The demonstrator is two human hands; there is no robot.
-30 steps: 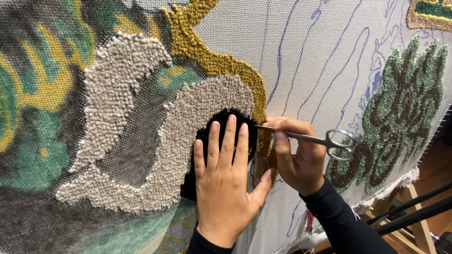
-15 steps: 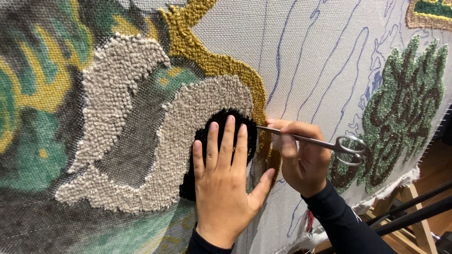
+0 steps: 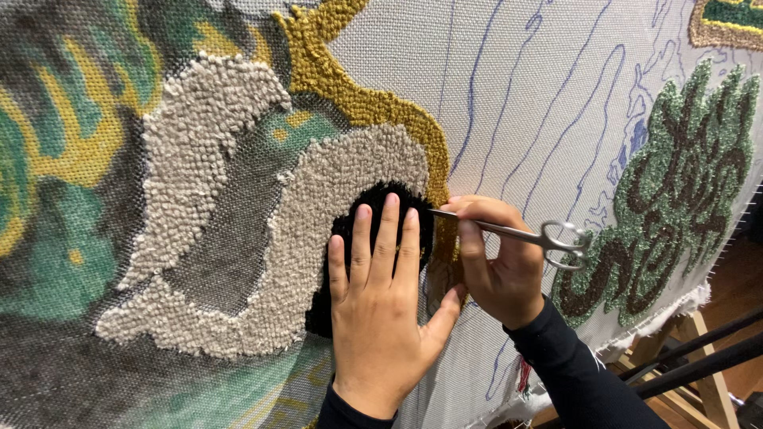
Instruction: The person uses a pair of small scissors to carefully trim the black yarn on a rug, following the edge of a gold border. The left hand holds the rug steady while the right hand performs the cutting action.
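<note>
Item: slim metal scissors [image 3: 517, 233] at the edge of a black tufted patch [image 3: 373, 208] on a stretched rug canvas [image 3: 540, 95].

Your left hand [image 3: 381, 318] lies flat and open on the black pile, fingers together and pointing up, thumb splayed right. Your right hand [image 3: 497, 266] is closed around the scissors, fingers pinching the shaft rather than sitting in the loops. The scissors lie just right of the black patch, above your right knuckles. Their long axis runs nearly level, tips pointing left toward the patch beside the mustard yarn border [image 3: 366, 103], finger loops off to the right and slightly lower. Whether the blades are parted cannot be told. To trim well, keep the left palm steady, hold the blades shallow to the pile, and take small snips clear of your left fingertips and of the grey loop band [image 3: 238, 238].
</note>
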